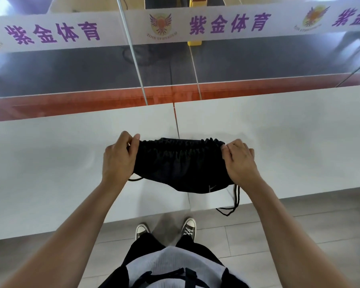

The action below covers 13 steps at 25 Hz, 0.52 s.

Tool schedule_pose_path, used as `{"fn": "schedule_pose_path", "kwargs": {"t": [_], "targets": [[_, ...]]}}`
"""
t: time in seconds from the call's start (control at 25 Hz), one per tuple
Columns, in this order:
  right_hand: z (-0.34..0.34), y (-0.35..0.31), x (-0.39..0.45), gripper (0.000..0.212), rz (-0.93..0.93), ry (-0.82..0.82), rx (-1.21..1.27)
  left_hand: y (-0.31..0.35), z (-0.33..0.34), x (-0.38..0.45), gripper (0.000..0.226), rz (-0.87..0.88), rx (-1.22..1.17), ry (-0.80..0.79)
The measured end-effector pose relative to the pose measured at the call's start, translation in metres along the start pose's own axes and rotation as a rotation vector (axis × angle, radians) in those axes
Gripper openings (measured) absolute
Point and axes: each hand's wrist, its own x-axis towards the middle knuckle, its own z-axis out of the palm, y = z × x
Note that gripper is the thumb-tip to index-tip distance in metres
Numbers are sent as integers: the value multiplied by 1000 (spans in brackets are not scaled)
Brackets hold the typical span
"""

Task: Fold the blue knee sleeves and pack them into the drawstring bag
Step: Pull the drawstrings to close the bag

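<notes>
A black drawstring bag (181,165) lies on the white table (50,163) in front of me, its gathered mouth facing away. My left hand (120,156) pinches the left end of the bag's mouth. My right hand (240,161) grips the right end. The mouth looks bunched and nearly closed between the two hands. Black cords (231,206) hang off the table's front edge at the right, and a short loop shows by my left wrist. No blue knee sleeves are in sight; whether they are inside the bag is hidden.
The white table runs left to right with a seam (176,119) down its middle. Beyond it stands a glass partition with a white banner (227,23) bearing purple characters. Grey floor tiles and my two shoes (164,228) lie below the table's front edge.
</notes>
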Motion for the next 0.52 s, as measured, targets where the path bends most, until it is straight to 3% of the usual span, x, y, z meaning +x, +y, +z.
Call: {"fn": "schedule_pose_path", "kwargs": {"t": [0.08,0.24,0.4,0.52], "targets": [[-1,-3,-2,38,77,3,96,5,-2,5,45,-22,24,-2],[-13,-13,4,32,198,53,526,12,-6,8,52,-25,97,-18],[-34,-11,19,6,61,204,381,7,-29,24,53,20,85,119],[-53,26,28,11,81,361,309,-34,-69,60,49,-16,161,291]]}}
